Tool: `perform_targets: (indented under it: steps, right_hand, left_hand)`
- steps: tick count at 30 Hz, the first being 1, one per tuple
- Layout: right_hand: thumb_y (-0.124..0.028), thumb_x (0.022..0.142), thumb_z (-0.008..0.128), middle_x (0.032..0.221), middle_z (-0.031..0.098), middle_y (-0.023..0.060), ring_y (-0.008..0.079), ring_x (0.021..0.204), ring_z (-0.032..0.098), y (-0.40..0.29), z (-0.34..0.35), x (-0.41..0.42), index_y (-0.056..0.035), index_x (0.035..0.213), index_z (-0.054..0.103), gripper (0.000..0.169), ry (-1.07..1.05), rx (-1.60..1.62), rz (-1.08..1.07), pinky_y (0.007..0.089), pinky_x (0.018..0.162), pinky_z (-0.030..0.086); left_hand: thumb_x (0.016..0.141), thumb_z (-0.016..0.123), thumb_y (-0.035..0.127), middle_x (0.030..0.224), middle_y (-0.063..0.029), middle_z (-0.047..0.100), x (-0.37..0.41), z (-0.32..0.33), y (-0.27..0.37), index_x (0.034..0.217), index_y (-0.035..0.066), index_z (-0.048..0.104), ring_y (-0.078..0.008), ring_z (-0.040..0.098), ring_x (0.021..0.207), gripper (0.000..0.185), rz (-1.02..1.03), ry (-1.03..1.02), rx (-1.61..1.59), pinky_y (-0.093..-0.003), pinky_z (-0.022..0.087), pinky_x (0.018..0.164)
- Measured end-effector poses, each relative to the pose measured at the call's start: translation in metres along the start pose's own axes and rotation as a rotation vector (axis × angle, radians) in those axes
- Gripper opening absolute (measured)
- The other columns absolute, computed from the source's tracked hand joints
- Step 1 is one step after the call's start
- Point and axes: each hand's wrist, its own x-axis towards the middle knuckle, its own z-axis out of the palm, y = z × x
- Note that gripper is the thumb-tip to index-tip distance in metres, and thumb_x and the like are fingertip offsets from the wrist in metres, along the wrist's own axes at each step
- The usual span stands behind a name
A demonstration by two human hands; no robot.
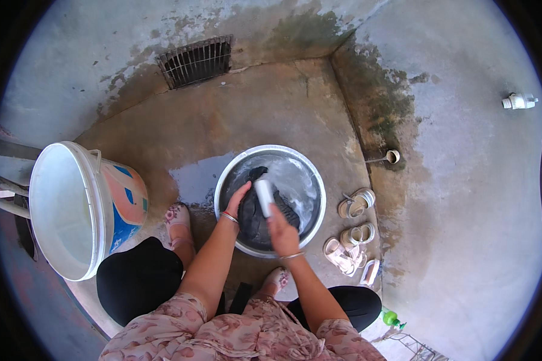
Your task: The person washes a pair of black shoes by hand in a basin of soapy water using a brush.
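Note:
A round metal basin [271,148] stands on the concrete floor in front of me, holding grey, sudsy water [293,178]. In the water lies a dark, wet item [249,216], perhaps a shoe; its exact kind is hard to make out. My left hand [239,198] grips it along its left side, the fingers partly hidden. A white brush [264,196], blurred by motion, is in the grasp of my right hand [282,232] over the dark item. Its bristles are not visible.
A large white plastic bucket [126,194] stands at left. Sandals [357,203], another brush [370,272] and a green pump bottle [390,318] line the right wall. A drain grate [196,61] is at the far wall; a short pipe [392,156] juts out at right.

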Motion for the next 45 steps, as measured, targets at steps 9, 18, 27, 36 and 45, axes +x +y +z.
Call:
perform_targets:
  steps: [9,18,27,36,45]
  right_hand:
    - [-0.030,0.091,0.045,0.081,0.062,0.0243,0.0404,0.073,0.061,0.023,0.018,0.023,-0.0203,0.133,0.041,0.043,0.053,-0.007,-0.046,0.0481,0.066,0.047]
    - [-0.031,0.090,0.045,0.082,0.063,0.0229,0.0392,0.074,0.062,0.021,0.003,0.046,-0.0185,0.133,0.040,0.045,0.048,-0.117,0.077,0.0484,0.067,0.048]
    - [-0.029,0.091,0.043,0.080,0.061,0.0259,0.0427,0.073,0.060,0.030,-0.025,0.074,-0.0143,0.130,0.043,0.041,0.109,-0.231,0.129,0.0501,0.065,0.047]
    - [-0.033,0.091,0.041,0.082,0.063,0.0231,0.0421,0.069,0.060,0.020,-0.004,0.056,-0.0146,0.131,0.041,0.044,0.014,-0.338,0.040,0.0508,0.063,0.047]
    - [-0.030,0.089,0.048,0.076,0.062,0.0233,0.0410,0.065,0.060,-0.021,0.003,0.031,-0.0218,0.131,0.042,0.044,-0.137,-0.336,-0.043,0.0497,0.061,0.047]
  left_hand:
    - [0.086,0.052,0.036,0.090,-0.0141,0.065,0.014,0.005,-0.007,0.104,0.003,0.060,-0.0266,0.064,0.080,0.038,-0.043,0.097,0.160,-0.0384,0.053,0.073]
    - [0.087,0.053,0.033,0.090,-0.0130,0.066,0.009,0.010,-0.017,0.103,0.003,0.061,-0.0241,0.065,0.077,0.035,-0.140,-0.054,0.153,-0.0366,0.054,0.070]
    - [0.087,0.056,0.035,0.083,-0.0100,0.065,-0.004,0.030,-0.030,0.098,0.004,0.060,-0.0202,0.063,0.065,0.033,-0.172,-0.007,0.184,-0.0339,0.053,0.054]
    - [0.086,0.057,0.038,0.085,-0.0090,0.064,0.003,0.002,-0.027,0.106,0.007,0.058,-0.0207,0.061,0.063,0.037,-0.097,0.067,0.261,-0.0331,0.053,0.052]
    - [0.087,0.054,0.025,0.095,-0.0053,0.063,0.001,-0.010,-0.001,0.118,0.011,0.053,-0.0165,0.063,0.075,0.034,0.122,0.059,0.403,-0.0339,0.053,0.065]
